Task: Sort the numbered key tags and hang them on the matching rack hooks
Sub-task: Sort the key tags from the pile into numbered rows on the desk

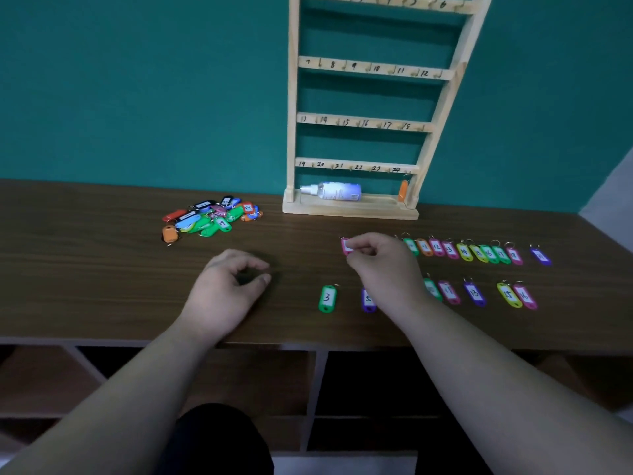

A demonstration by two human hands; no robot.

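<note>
A wooden rack (359,120) with numbered hooks stands against the teal wall; one orange tag (403,190) hangs at its bottom right hook. An unsorted pile of coloured key tags (214,216) lies left of the rack. Two rows of sorted tags lie on the table, the far row (466,251) and the near row (479,293), with a green tag marked 3 (327,298) at the near row's left end. My right hand (380,265) pinches a pink tag (346,245) at the far row's left end. My left hand (227,286) rests on the table, fingers loosely curled, holding nothing.
A white spray bottle (334,191) lies on the rack's base. The brown table (85,269) has its front edge just below my wrists, with open shelf compartments (370,389) underneath. A purple tag (540,256) lies apart at the far row's right end.
</note>
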